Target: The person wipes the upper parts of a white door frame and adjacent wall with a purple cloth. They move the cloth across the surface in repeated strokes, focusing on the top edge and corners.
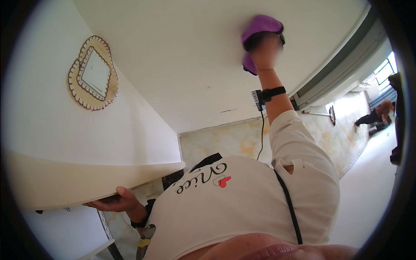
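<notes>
My left hand (118,200) holds the edge of a cream panel (97,178), thumb on its upper face and fingers beneath. My right hand (265,52) is stretched up and out, blurred, and holds a purple cloth (263,27) with black edging against a pale wall (182,65). A strapped device (258,100) with a black cable sits on my right forearm. On the adjoining wall at the left is a white switch plate (96,73) in a cream cover with brown scalloped stitching. Dark marks show low on the pale wall.
A grey-green frame (341,61) borders an opening at the right. Beyond it a long-handled tool (331,114) lies on the marbled floor (347,130), and another person (380,112) bends or crouches near a barred window (386,71). A white rail (97,250) stands low at the left.
</notes>
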Tool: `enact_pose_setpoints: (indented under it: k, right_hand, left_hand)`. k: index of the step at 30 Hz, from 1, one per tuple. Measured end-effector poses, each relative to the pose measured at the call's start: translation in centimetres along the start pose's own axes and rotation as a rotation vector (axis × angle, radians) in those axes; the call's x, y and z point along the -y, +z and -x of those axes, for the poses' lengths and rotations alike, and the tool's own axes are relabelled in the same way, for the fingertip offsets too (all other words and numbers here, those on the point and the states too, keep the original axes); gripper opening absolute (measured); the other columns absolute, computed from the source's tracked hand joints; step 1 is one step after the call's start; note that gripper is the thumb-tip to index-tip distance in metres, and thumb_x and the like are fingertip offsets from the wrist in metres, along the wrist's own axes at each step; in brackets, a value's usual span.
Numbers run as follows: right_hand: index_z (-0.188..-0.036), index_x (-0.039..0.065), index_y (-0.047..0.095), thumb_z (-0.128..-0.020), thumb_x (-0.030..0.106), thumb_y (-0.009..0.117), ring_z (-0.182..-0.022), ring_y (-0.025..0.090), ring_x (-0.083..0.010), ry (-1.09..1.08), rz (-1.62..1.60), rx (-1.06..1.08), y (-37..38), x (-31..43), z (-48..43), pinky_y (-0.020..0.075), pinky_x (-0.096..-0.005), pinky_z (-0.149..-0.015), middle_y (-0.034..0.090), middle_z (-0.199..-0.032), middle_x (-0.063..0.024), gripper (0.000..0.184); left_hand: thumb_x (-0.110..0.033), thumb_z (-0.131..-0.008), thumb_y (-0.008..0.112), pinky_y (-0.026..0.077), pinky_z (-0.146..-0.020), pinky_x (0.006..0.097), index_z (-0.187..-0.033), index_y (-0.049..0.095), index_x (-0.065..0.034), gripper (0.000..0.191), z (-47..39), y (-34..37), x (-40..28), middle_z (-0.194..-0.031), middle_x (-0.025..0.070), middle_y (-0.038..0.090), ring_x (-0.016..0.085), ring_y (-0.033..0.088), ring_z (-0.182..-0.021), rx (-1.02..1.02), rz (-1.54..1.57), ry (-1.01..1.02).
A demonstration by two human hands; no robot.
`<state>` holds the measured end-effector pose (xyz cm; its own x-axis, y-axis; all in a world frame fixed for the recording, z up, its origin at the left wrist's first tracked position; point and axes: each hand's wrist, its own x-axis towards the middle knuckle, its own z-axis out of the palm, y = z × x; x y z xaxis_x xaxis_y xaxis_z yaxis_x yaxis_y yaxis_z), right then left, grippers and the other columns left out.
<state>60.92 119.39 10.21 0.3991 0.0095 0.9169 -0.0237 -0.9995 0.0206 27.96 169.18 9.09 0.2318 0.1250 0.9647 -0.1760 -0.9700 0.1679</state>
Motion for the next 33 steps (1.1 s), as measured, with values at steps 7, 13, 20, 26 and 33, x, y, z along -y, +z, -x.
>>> enact_pose_setpoints:
  k: [7, 13, 20, 26, 33]
  right_hand:
    - [-0.123, -0.001, 0.052, -0.092, 0.033, 0.047, -0.120, 0.046, -0.0378, 0.539, -0.104, -0.138, 1.4, -8.6, 3.4, 0.0336, -0.0438, -0.103, 0.056, -0.122, -0.0222, 0.046]
    - [-0.132, -0.002, 0.044, -0.092, 0.027, 0.048, -0.128, 0.035, -0.0416, 0.942, -0.357, -0.006, 1.5, -9.6, 5.2, 0.0305, -0.0443, -0.107, 0.039, -0.137, -0.0285, 0.050]
    - [-0.127, -0.005, 0.045, -0.083, 0.021, 0.058, -0.117, 0.040, -0.0476, 0.532, -0.482, -0.046, -3.0, -0.1, 3.8, 0.0343, -0.0466, -0.102, 0.042, -0.126, -0.0319, 0.053]
    - [-0.119, -0.003, 0.053, -0.077, 0.015, 0.066, -0.110, 0.046, -0.0443, 0.179, -0.814, 0.133, -6.0, 6.8, 1.2, 0.0407, -0.0451, -0.095, 0.047, -0.119, -0.0280, 0.048]
    - [-0.124, 0.001, 0.049, -0.085, 0.018, 0.062, -0.103, 0.056, -0.0322, 0.121, -1.505, 0.946, -9.3, 9.7, 0.4, 0.0445, -0.0375, -0.091, 0.056, -0.114, -0.0180, 0.044]
  left_hand:
    - [-0.036, -0.089, 0.056, 0.017, -0.113, 0.0532, -0.143, 0.023, -0.0008, 0.073, -0.2, 0.0, 0.2, -0.148, 0.0219, 0.025, 0.039, 0.016, -0.141, -0.020, -0.065, 0.063]
    - [-0.046, -0.095, 0.042, 0.019, -0.112, 0.0534, -0.141, 0.027, 0.0020, 0.068, -0.6, -1.0, -1.1, -0.145, 0.0212, 0.030, 0.039, 0.022, -0.139, 0.006, -0.150, 0.020]
    - [-0.045, -0.094, 0.040, 0.042, -0.089, 0.0461, -0.134, 0.036, -0.0031, 0.058, 0.3, 0.7, -5.9, -0.124, 0.0258, 0.047, 0.037, 0.049, -0.111, -0.255, 0.267, 0.163]
    - [-0.007, -0.082, 0.062, 0.050, -0.065, 0.0299, -0.128, 0.041, 0.0008, 0.051, 0.3, 9.7, -12.2, -0.121, 0.0203, 0.046, 0.029, 0.054, -0.099, 0.359, 0.612, -0.125]
    - [-0.018, -0.083, 0.069, 0.040, -0.100, 0.0368, -0.147, 0.016, -0.0057, 0.084, -2.3, 23.3, -20.9, -0.139, 0.0171, 0.033, 0.029, 0.044, -0.123, 0.608, 0.883, -0.342]
